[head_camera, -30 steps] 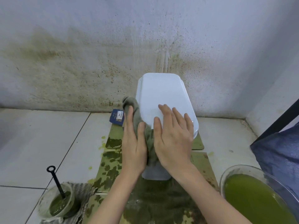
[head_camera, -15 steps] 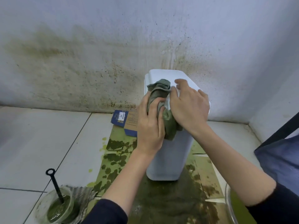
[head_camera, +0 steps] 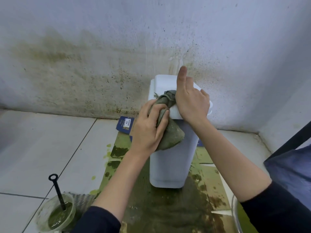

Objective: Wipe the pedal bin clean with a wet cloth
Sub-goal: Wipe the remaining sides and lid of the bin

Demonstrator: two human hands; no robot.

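From the head camera, the white pedal bin (head_camera: 170, 165) stands upright on a green-stained sheet of cardboard (head_camera: 168, 212) laid over the tiled floor (head_camera: 42, 148), close to a white wall (head_camera: 101, 47) spattered with green-brown specks. Its lid (head_camera: 161, 83) is closed.

The left hand (head_camera: 148, 130) grips a grey-green wet cloth (head_camera: 170, 132) against the upper front corner of the bin, just under the lid's edge; its fingers (head_camera: 159, 111) are curled into the fabric, bunching it. The cloth runs up over the lid's near edge and hangs in a fold down the bin's front.

The right hand (head_camera: 191, 101) rests on the lid, thumb stuck straight up, the other fingers bent down over the lid's far right edge. Its palm touches the top end of the cloth; whether it pinches the cloth cannot be told.

At lower left a clear tub of green liquid (head_camera: 57, 214) holds a black tool handle (head_camera: 57, 190) standing at a tilt. A blue printed card (head_camera: 125, 125) lies on the floor left of the bin, by the wall. At lower right the rim of a clear bowl (head_camera: 235, 216) with green liquid shows at the frame's edge.
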